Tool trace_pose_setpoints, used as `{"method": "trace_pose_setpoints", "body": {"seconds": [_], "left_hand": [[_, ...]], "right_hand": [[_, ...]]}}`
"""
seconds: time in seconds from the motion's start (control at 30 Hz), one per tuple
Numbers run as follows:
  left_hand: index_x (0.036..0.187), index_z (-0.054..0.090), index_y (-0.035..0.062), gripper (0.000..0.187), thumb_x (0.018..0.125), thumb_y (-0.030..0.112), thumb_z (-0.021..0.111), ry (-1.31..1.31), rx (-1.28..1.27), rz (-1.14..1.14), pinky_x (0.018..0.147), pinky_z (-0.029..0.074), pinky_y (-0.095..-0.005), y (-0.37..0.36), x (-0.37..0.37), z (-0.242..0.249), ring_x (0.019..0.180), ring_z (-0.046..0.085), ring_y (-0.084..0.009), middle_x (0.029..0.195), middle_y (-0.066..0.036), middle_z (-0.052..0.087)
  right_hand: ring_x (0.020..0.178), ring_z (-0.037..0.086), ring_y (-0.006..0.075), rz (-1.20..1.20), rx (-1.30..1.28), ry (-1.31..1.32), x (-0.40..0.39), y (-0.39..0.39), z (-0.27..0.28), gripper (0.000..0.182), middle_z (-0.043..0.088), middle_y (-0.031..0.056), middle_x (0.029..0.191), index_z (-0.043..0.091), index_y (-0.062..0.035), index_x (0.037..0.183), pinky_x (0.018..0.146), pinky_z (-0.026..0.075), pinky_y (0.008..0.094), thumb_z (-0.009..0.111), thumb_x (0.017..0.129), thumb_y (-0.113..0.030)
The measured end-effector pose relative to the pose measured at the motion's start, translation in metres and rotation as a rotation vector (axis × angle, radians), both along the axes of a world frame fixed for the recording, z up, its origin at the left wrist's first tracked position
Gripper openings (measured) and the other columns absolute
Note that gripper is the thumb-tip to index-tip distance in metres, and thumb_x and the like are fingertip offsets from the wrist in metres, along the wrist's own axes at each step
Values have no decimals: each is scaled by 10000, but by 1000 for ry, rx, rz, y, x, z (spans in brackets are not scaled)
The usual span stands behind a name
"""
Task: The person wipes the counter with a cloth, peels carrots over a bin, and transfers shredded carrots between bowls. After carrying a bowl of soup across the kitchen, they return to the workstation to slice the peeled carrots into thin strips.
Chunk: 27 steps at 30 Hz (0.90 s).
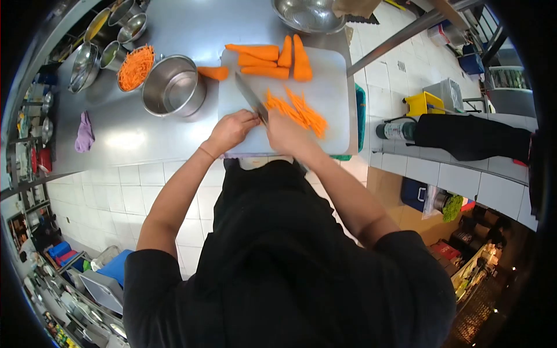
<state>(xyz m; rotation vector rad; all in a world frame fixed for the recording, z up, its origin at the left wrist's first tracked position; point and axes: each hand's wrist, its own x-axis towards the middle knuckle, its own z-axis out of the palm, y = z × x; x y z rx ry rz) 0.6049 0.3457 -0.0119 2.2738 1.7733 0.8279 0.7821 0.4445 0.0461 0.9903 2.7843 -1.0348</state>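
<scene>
My right hand (285, 134) grips a kitchen knife (250, 95) over the white cutting board (342, 104), its blade pointing up and to the left. Close beside the lower part of the blade is my left hand (232, 131), fingers pinched together at the board's near left side; whatever they hold is hidden. Cut carrot sticks (306, 113) lie in a loose pile to the right of the knife. Several peeled carrots (264, 61) rest along the board's far side, and one more carrot (213, 73) sits on its left edge.
Left of the board stands a steel pot (174, 87), beside a container of shredded carrot (137, 68). A steel bowl (307, 14) is at the back. A purple cloth (85, 132) lies on the metal table (125, 116). A metal post (400, 43) rises at right.
</scene>
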Motion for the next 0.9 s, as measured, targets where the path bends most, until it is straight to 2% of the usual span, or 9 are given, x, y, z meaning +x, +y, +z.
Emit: {"method": "trace_pose_setpoints", "body": {"seconds": [0.03, 0.13, 0.27, 0.4, 0.5, 0.67, 0.7, 0.77, 0.9], "left_hand": [[1023, 702, 15, 268, 757, -10, 678, 7, 9, 2, 805, 571, -347, 2, -3, 1, 984, 658, -248, 1077, -63, 691], [1037, 701, 20, 286, 755, -14, 667, 30, -30, -20, 811, 572, -350, 0, -2, 0, 989, 661, -256, 1077, -63, 693], [1037, 705, 32, 281, 764, -13, 655, 59, -44, -57, 818, 573, -350, -1, -7, -1, 997, 660, -252, 1088, -63, 693], [1041, 706, 30, 292, 755, -11, 660, 64, -89, -63, 827, 570, -354, 2, -8, 5, 999, 660, -254, 1105, -66, 693], [1053, 719, 56, 286, 782, 24, 635, 45, -95, -41, 826, 561, -359, 2, -7, 3, 1007, 653, -236, 1119, -35, 691], [1018, 701, 16, 269, 754, -14, 659, 46, -66, -38, 825, 569, -358, 2, -6, 7, 989, 661, -257, 1109, -70, 691], [1017, 701, 15, 267, 754, -15, 659, 44, -67, -37, 823, 570, -359, 1, -5, 7, 988, 661, -256, 1106, -71, 691], [1013, 700, 15, 261, 756, -13, 661, 38, -63, -39, 819, 571, -362, -1, -5, 5, 987, 661, -258, 1101, -72, 691], [1003, 696, 15, 237, 769, -7, 664, 44, -80, -25, 807, 572, -369, 0, -5, 7, 985, 660, -261, 1088, -78, 689]], "right_hand": [[846, 666, 486, 38, 28, -13, 5, -1, 8, 215, 649, 347, 853, 535, 85, 1011, 750, 514, 556, 556, 940, -117], [856, 663, 490, -23, 6, 100, -8, -4, -33, 228, 649, 347, 873, 540, 86, 1023, 759, 513, 556, 562, 943, -127], [862, 661, 487, 7, -82, -32, -8, 10, -14, 232, 651, 345, 890, 533, 77, 1032, 763, 508, 561, 557, 950, -139], [852, 662, 483, -41, -59, -51, -4, -3, -33, 253, 655, 337, 890, 530, 71, 1045, 758, 512, 557, 541, 965, -168], [893, 686, 462, -56, -66, 33, -15, 10, -12, 201, 670, 339, 898, 532, 85, 1058, 783, 535, 548, 500, 921, -59], [901, 682, 455, -39, -349, -290, -4, 12, 57, 214, 667, 336, 938, 531, 92, 1068, 782, 534, 540, 507, 943, -81], [901, 682, 455, -39, -351, -294, -1, 8, 44, 214, 667, 336, 938, 531, 92, 1068, 782, 534, 540, 507, 943, -81], [933, 670, 464, 10, -97, -93, 6, -1, -2, 233, 664, 335, 981, 533, 90, 1078, 804, 525, 539, 520, 947, -102], [961, 659, 473, -83, -135, 76, -14, 7, -26, 240, 661, 335, 991, 541, 74, 1083, 828, 511, 546, 531, 936, -115]]}}
